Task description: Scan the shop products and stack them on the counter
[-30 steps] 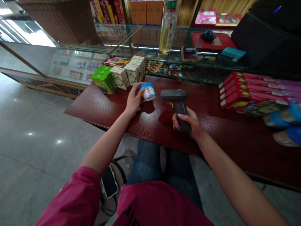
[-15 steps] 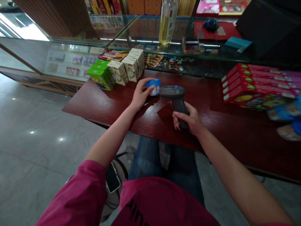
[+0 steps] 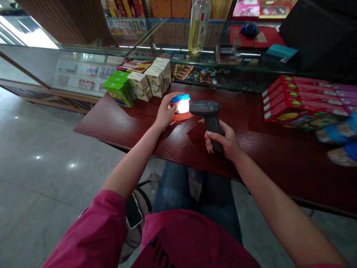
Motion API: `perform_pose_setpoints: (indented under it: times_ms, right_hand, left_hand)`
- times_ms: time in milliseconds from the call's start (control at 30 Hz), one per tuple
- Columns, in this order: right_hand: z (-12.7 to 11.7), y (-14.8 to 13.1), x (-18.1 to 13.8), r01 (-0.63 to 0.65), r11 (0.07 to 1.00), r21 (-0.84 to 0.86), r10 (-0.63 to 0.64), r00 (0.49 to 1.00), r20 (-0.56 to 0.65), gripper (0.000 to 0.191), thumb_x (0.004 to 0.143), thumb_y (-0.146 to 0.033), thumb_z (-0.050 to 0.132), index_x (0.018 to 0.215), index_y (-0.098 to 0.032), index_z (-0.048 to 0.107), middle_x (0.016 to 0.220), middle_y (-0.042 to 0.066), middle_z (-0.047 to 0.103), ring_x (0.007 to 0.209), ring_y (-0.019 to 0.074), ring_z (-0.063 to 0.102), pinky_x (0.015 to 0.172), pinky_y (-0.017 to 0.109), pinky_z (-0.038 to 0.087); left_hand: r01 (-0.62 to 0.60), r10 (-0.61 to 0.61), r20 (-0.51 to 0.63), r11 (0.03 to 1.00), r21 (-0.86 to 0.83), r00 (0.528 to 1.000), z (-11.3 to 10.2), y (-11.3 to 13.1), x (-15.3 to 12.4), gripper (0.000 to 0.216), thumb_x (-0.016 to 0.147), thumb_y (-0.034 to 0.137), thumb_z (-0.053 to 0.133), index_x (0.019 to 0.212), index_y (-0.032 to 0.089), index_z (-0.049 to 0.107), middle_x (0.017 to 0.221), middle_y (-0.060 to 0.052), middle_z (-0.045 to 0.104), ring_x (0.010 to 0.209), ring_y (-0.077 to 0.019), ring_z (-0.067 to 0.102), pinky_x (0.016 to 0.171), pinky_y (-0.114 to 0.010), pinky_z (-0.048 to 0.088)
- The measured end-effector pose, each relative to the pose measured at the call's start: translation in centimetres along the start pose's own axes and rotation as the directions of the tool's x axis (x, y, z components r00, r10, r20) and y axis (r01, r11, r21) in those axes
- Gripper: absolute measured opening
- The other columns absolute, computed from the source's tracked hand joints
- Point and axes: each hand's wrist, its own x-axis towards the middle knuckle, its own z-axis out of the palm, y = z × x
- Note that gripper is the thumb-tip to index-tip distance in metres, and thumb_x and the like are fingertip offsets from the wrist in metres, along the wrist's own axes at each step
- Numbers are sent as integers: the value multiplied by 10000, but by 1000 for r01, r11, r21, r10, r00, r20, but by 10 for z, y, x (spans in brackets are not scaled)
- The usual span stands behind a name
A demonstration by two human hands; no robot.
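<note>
My left hand grips a small white jar with a blue lid, held just above the dark red wooden table. My right hand is wrapped round the handle of a grey barcode scanner, whose head sits right beside the jar. The jar's label glows bright white under the scanner's light, and a reddish glow falls on the table below it.
Green boxes and white boxes stand at the table's far left. Red cartons and blue packets lie at the right. A glass display counter with a tall bottle runs behind.
My left hand brought the jar closer to the scanner head. The scanner's light has come on and now lights up the jar's label.
</note>
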Motion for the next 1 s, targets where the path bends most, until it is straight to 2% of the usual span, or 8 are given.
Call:
perform_pose_setpoints:
  times_ms: [267,500,633,767,833,867,933,1000]
  right_hand:
    - [1,-6,-3,2,999,46,-1,1000,-24,412,827,-436,849,1055,-273,547,628,-92,594,424,129,529,393,295,480]
    - [1,-13,-7,9,997,72,-6,999,-49,456,817,-467,842,1114,-266,561,621,-107,580,430,126,530,422,292,494]
    - [-16,-13,-25,38,996,75,-29,992,-124,463,824,-455,836,1139,-257,560,627,-111,577,433,119,530,427,282,497]
    - [-46,-16,-66,98,995,10,-91,956,-277,429,828,-447,847,1051,-268,527,649,-99,603,443,122,551,431,283,514]
    - [-61,-20,-90,190,978,-91,-211,886,-412,412,833,-443,842,1018,-272,515,657,-91,602,451,129,560,438,293,522]
    - [-68,-22,-101,243,958,-151,-286,825,-487,400,843,-440,831,1015,-277,508,666,-89,598,461,133,564,451,303,533]
    - [-84,-28,-120,326,903,-281,-430,653,-623,366,877,-435,793,1036,-292,495,695,-83,585,492,144,574,503,337,569]
    - [-101,-33,-137,353,844,-404,-532,449,-718,354,908,-443,755,1096,-309,486,721,-74,565,522,162,578,569,383,602]
  left_hand:
    - [50,-38,103,992,-116,994,-7,17,-3,565,975,647,746,1423,306,694,1547,-95,653,1418,-336,640,1190,-522,559]
    - [136,-102,208,978,-155,973,-12,26,-1,750,896,712,799,1515,324,630,1651,-121,596,1347,-307,708,1037,-427,648]
    - [218,-184,198,961,-169,963,-14,32,0,798,820,711,868,1485,332,642,1567,-93,676,1178,-266,780,912,-396,683]
    - [292,-278,123,950,-114,953,2,47,0,603,737,661,949,1201,328,758,1242,33,829,1026,-233,794,929,-482,687]
    - [257,-244,118,959,-118,963,24,57,3,511,731,622,968,1121,350,780,1189,65,833,1035,-241,785,998,-566,668]
    - [234,-216,138,963,-131,967,39,63,6,485,731,605,976,1101,355,788,1196,59,830,1064,-251,778,1043,-600,647]
    - [184,-150,198,968,-168,969,76,79,14,486,732,593,983,1104,344,795,1239,22,821,1124,-279,767,1120,-647,602]
    - [134,-70,274,966,-220,959,122,100,21,522,745,591,980,1134,305,782,1284,-26,806,1169,-306,763,1149,-659,581]
